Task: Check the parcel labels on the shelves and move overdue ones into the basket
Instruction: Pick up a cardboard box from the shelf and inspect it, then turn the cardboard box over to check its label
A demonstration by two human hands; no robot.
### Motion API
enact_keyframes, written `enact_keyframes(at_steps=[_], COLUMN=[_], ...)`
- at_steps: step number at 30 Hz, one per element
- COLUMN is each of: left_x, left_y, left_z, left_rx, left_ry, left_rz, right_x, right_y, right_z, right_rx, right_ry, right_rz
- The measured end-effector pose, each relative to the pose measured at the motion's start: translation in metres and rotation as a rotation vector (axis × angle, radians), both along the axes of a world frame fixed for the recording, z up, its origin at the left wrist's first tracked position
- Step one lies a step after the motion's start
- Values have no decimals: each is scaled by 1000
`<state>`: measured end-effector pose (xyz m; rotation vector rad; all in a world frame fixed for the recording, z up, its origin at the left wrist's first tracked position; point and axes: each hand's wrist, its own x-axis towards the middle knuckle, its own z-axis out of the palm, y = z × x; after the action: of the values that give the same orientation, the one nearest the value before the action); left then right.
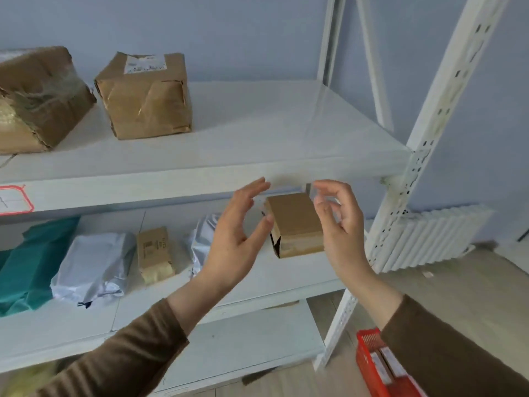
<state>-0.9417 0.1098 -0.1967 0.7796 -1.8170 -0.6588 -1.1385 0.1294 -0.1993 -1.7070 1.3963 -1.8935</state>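
Both my hands are open, my left hand [237, 233] and right hand [340, 224] on each side of the small brown box [294, 224] above the middle shelf [286, 277], which looks light and stiff, so I'd squeeze its two flat sides.

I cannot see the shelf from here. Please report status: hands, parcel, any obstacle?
Left hand open, thumb touching small brown box. Right hand at its other side, hold unclear. Box off the shelf; red basket low right. Nothing in the way.

Four brown boxes [294, 224], three poly bags [91, 270], one red basket [369, 365].
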Motion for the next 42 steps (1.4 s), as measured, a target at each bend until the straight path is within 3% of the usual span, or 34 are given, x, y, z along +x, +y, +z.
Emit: enact_keyframes(at_steps=[12, 16, 27, 33, 38, 42], left_x=[-82, -98, -108, -82, -56, -37], left_y=[-94, -135, -158, -114, -56, -14], left_z=[-122, -150, -178, -180, -162, -144], left_rx=[966, 1204, 1252, 1267, 1218, 1182], left_ry=[110, 181, 197, 187, 254, 368], left_rz=[60, 87, -2, 53, 32, 36], right_x=[-89, -107, -110, -88, -64, -48], right_y=[-67, -109, -132, -78, -24, 7], right_z=[-119, -140, -183, -180, -162, -139], right_rx=[792, 925, 1041, 971, 889, 854], right_ry=[-336, -392, -503, -452, -629, -645], right_rz=[-47, -50, -15, -123, -32, 4])
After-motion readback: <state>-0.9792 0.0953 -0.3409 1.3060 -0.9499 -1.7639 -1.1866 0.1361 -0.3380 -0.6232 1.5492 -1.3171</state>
